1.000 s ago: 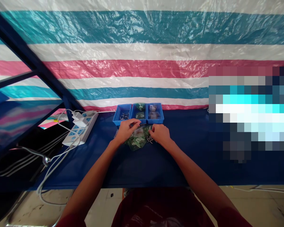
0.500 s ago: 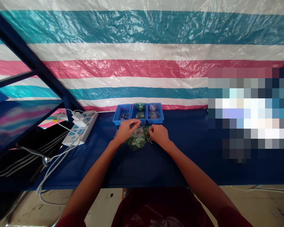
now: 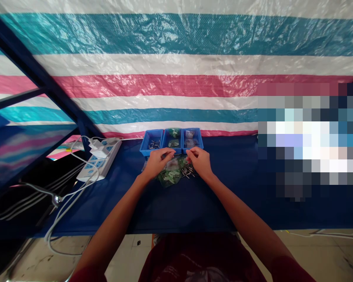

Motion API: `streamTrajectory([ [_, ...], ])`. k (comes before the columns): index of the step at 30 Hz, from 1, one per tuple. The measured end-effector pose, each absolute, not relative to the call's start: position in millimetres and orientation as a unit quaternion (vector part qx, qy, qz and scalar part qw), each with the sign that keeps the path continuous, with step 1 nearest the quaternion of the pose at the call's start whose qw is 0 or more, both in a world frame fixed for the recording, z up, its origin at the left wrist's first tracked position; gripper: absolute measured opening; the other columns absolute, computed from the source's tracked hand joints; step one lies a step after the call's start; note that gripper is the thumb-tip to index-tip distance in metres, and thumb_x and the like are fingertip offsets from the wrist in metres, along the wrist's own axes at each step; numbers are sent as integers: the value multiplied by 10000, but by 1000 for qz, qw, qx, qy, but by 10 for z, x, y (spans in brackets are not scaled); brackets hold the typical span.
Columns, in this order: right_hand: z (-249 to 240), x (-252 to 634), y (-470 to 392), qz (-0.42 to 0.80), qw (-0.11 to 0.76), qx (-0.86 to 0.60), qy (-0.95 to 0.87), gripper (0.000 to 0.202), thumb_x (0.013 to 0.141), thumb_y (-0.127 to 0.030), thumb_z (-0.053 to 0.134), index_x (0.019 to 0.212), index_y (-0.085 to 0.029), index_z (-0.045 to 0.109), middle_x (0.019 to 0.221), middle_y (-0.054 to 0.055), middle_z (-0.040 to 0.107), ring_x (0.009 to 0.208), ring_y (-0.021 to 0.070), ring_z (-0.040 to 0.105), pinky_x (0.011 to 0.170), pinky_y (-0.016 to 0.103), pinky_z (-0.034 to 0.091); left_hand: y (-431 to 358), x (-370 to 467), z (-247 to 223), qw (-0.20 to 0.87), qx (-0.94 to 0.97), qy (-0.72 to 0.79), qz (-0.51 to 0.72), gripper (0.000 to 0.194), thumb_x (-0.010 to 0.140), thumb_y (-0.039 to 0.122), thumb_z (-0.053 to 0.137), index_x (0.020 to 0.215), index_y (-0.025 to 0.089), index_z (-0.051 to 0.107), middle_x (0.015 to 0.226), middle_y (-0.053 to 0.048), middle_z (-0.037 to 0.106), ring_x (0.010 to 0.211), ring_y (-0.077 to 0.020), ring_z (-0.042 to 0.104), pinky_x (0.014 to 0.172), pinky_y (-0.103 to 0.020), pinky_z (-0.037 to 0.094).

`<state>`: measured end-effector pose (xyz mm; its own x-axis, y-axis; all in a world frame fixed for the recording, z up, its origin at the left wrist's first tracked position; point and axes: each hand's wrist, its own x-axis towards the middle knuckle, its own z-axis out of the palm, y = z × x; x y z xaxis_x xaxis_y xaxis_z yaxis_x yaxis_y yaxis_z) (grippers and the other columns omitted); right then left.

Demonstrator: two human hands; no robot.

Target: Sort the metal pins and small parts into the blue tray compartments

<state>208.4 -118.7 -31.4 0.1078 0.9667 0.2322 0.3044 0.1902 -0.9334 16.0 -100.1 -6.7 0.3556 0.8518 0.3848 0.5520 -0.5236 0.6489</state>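
My left hand hovers in front of the blue bins, thumb and fingers pinched together. Something thin may sit at its fingertips, too small to make out. My right hand faces it from the other side, also pinched, and what it holds cannot be made out. Between and below them lies a green plastic bag with pale pieces on it. A pile of short metal pins rests beside the bag, under my right hand. A bit of red shows by the right fingers.
Behind my hands stand three blue bins: the left bin holds loose metal pins, the middle bin green bags, the right bin clear bags. A white power strip with cables lies at left. A striped sheet hangs behind the table.
My right hand has moved up, away from the pin pile, and closer to the bins. More of the metal pins now show. My left hand has stayed almost still.
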Motion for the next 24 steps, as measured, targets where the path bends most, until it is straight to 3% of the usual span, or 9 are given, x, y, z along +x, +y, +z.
streamTrajectory([
  [5,-328,2013,-1186,438,580,-478,-494,328,798,-522,609,747,-200,581,689,55,723,616,215,703,588,319,563,-997,163,-71,188,793,447,370,345,918,457,508,959,178,707,902,-64,749,807,-199,680,665,-275,514],
  [11,-362,1996,-1169,477,587,-460,-465,319,773,-519,628,766,-203,578,673,38,709,599,212,697,620,347,585,-1023,182,-66,205,809,429,347,353,900,486,539,969,183,706,940,-65,733,806,-189,670,626,-261,506],
  [16,-398,1993,-1158,469,583,-461,-477,289,789,-488,606,749,-204,575,657,21,685,557,190,667,595,327,565,-1016,194,-138,180,838,405,318,318,848,488,624,920,188,700,928,-56,720,773,-175,656,622,-253,501],
  [24,-372,2040,-1164,339,560,-533,-536,284,801,-463,578,739,-191,631,736,36,702,745,203,659,735,313,515,-1005,179,-154,157,856,405,280,253,908,410,549,909,200,691,927,-45,709,765,-163,653,676,-253,506],
])
